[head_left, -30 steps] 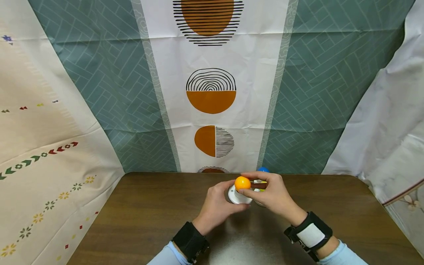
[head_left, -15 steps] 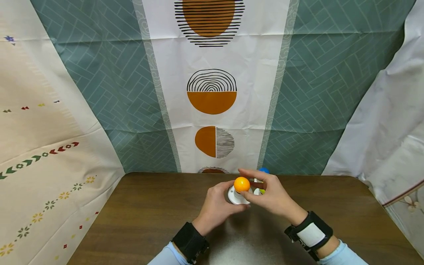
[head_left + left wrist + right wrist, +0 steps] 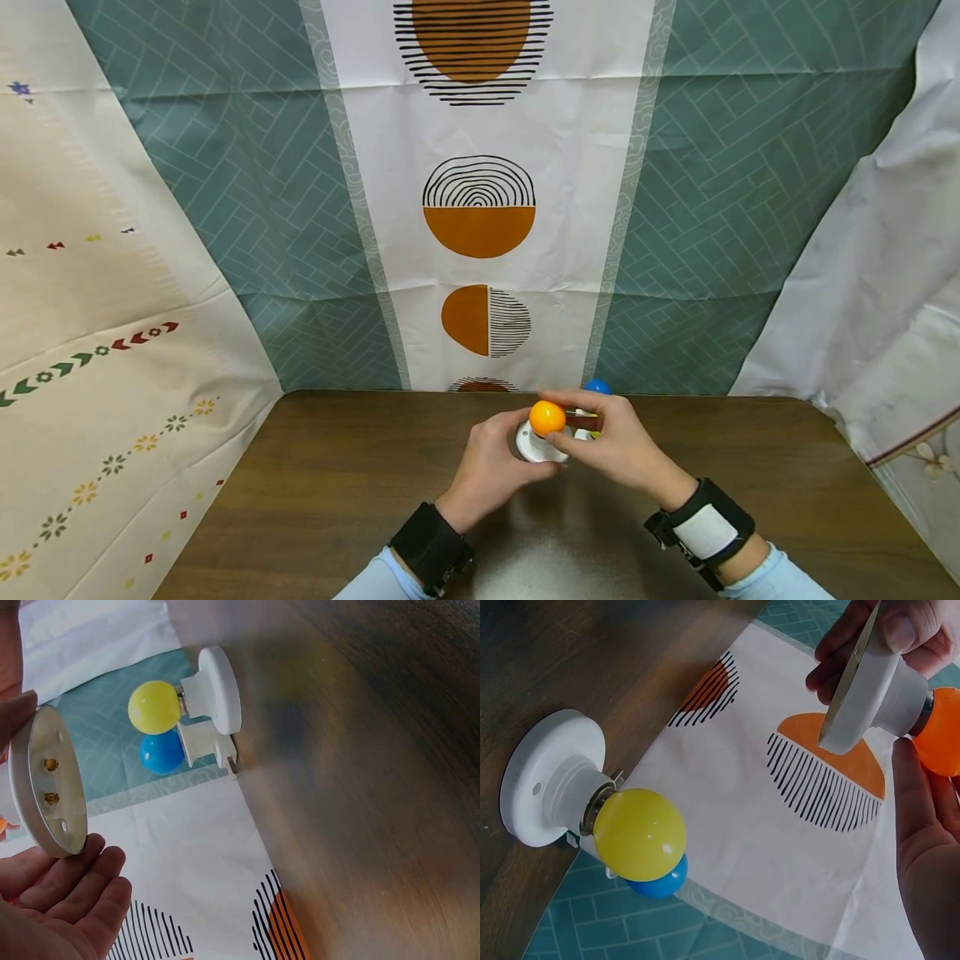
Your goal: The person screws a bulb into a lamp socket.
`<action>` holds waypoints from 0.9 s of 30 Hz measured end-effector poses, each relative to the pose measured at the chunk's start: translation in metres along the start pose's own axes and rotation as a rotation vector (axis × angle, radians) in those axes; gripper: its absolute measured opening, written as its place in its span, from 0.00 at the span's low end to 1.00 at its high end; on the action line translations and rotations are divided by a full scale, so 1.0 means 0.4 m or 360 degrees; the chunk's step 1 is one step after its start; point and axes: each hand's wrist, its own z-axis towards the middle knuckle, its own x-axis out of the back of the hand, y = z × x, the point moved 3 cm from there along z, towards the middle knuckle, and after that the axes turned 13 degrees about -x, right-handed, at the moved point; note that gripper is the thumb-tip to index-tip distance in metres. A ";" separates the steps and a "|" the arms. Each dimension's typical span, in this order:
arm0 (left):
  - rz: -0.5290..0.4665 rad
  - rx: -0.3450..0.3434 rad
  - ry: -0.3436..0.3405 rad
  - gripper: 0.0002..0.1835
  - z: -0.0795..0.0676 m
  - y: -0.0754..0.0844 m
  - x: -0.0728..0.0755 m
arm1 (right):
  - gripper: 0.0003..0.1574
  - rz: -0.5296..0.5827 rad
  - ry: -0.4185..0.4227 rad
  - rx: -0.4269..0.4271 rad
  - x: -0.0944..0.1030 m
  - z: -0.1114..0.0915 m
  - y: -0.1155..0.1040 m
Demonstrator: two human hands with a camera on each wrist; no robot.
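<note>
My left hand (image 3: 491, 462) grips a round white lamp holder (image 3: 532, 448) by the rim of its base, raised above the table. In the left wrist view the hollow underside of the lamp holder (image 3: 69, 787) shows two brass screws. An orange light bulb (image 3: 547, 417) sits at the holder's socket end. Thumb and index finger of my right hand (image 3: 618, 442) are around this bulb. The right wrist view has the holder (image 3: 866, 690) tilted, with the orange bulb (image 3: 939, 735) at its socket and the right fingers against the bulb's lower side.
Behind the right hand, a yellow bulb (image 3: 640, 834) in a white lamp holder (image 3: 551, 780) stands on the brown table (image 3: 337, 467). A blue bulb (image 3: 664, 880) in another white holder is just beyond it, near the table's back edge. A patterned cloth (image 3: 480, 125) hangs behind.
The right index finger lifts off the orange bulb half a second ago and is back close to it now. The left hand keeps the lamp holder in nearly the same place.
</note>
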 end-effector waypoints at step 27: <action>0.0021 -0.0007 -0.0002 0.36 0.004 -0.003 0.003 | 0.33 -0.0004 -0.0042 0.0061 -0.008 0.006 -0.014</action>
